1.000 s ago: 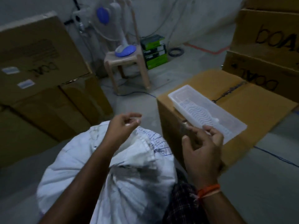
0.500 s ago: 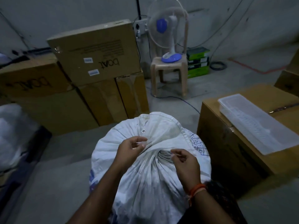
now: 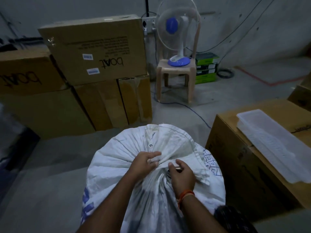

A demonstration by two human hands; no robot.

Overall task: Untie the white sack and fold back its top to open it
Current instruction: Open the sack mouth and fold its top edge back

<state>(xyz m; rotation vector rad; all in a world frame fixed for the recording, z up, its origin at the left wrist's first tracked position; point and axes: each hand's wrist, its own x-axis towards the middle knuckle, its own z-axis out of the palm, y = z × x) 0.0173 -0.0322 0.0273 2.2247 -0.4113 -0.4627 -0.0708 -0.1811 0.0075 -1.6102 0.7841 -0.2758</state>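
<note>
The bunched neck of the big white woven sack (image 3: 127,158) is pinched by the curled fingers (image 3: 152,163) of the left hand (image 3: 143,163). Just beside it, the same gathered cloth is gripped by the curled fingers (image 3: 175,163) of the right hand (image 3: 182,174), and an orange thread band (image 3: 185,195) is worn on that wrist. The sack is stood upright on the grey floor (image 3: 50,165), right in front of the person, and its top is seen to be twisted shut, with a small metal ring (image 3: 150,145) set in the cloth. A brown cardboard box (image 3: 244,165) is placed near the sack on the right, and a clear plastic tray (image 3: 272,145) is laid on top of it. More brown boxes (image 3: 94,47) are stacked behind. A white and blue fan (image 3: 178,31) is stood on a tan plastic chair (image 3: 175,73).
</note>
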